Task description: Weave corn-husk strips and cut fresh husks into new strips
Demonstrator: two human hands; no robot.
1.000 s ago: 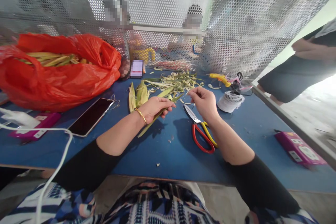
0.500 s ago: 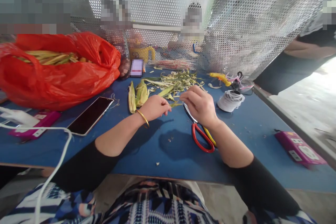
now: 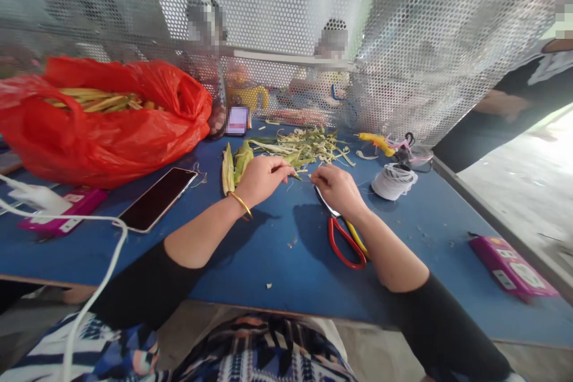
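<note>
Over the middle of the blue table, my left hand (image 3: 264, 178), with a gold bangle at the wrist, pinches a thin green strip (image 3: 295, 176) whose end sticks out past the fingertips. My right hand (image 3: 335, 188) is a short way to the right, its fingers pressed together; what they pinch is too small to name. Red-handled scissors (image 3: 347, 242) lie partly under my right hand and wrist. Yellow-green husks (image 3: 228, 168) lie just left of my left hand. Behind both hands is a heap of green and pale plant strips (image 3: 313, 142).
A red plastic bag (image 3: 120, 137) of plant strips stands at the left, near a dark phone (image 3: 159, 198) and a white cable (image 3: 117, 245). To the right are a white string roll (image 3: 394, 182), a yellow tool (image 3: 376, 142) and a purple box (image 3: 513, 265). A person stands beyond the right edge.
The view has shifted slightly. My right hand has lowered and its fingers have drawn closer together. The green strip between the hands now shows only as a short end at my left fingertips.
</note>
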